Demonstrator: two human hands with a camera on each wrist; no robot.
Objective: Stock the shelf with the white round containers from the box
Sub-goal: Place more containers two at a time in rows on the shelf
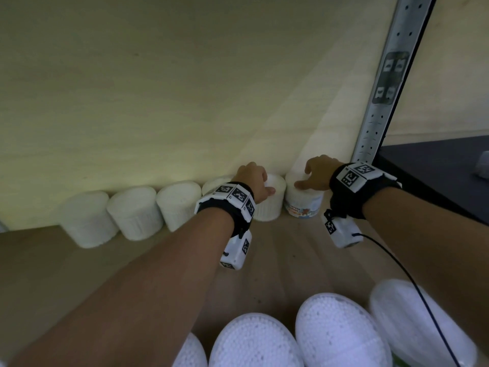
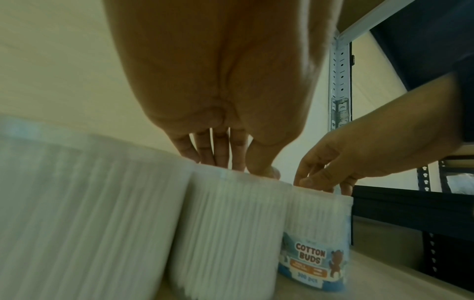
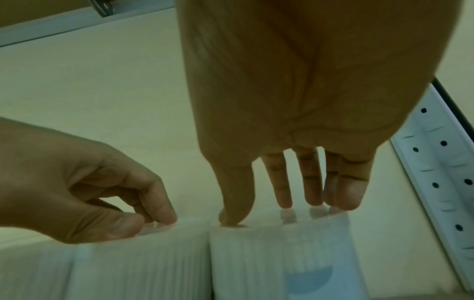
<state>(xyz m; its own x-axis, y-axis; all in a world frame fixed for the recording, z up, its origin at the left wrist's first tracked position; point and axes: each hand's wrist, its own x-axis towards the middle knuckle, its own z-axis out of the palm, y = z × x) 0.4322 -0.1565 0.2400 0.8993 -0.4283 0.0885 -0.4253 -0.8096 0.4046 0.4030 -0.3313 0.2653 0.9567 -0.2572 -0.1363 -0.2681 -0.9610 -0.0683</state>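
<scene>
A row of white round containers (image 1: pixel 135 210) of cotton buds stands along the back of the wooden shelf (image 1: pixel 53 260). My left hand (image 1: pixel 267 185) grips the top of a plain white container (image 1: pixel 270 207) from above, thumb and curled fingers on its lid (image 2: pixel 231 223). Just to its right, touching it, stands a container with a blue "Cotton Buds" label (image 1: pixel 304 205), last in the row. My right hand (image 1: pixel 304 178) is over it: the thumb rests on the lid, and the straight fingers (image 3: pixel 307 194) hover just above it.
The grey perforated shelf upright (image 1: pixel 383 88) rises right beside the labelled container. A black surface (image 1: pixel 436 168) lies beyond it. Several more white containers (image 1: pixel 254 343) lie close below me, tops up. A cable (image 1: pixel 423 300) trails from my right wrist.
</scene>
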